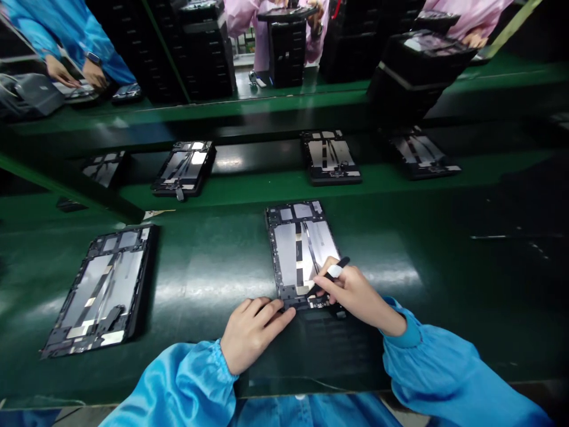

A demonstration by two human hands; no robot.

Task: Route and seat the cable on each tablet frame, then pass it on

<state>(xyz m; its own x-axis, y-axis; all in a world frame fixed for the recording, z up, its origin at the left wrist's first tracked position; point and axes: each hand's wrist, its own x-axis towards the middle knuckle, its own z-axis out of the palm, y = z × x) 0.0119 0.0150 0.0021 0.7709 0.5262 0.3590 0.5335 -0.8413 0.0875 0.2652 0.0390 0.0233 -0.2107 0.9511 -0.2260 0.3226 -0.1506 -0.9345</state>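
An opened tablet [287, 249] lies on the green workbench in front of me, its silver inside, dark flat cables and small boards facing up. My left hand [251, 329] lies palm down at the tablet's lower left corner, fingers stretched out and touching its edge. A slim black pen-like tool [344, 261] is gripped in my right hand [347, 287], its pointed end down at the tablet's lower edge near a small circuit board [319, 302]. Something white [335, 270] sits on a finger of that hand. Whether the tool has two prongs, I cannot tell.
Another opened tablet [102, 290] lies to the left on the bench [200, 255]. Several more, such as one tablet [331, 157], rest on a dark strip behind. A green post [71, 178] slants in at left. Black tray stacks [284, 53] and co-workers' hands [62, 71] are beyond.
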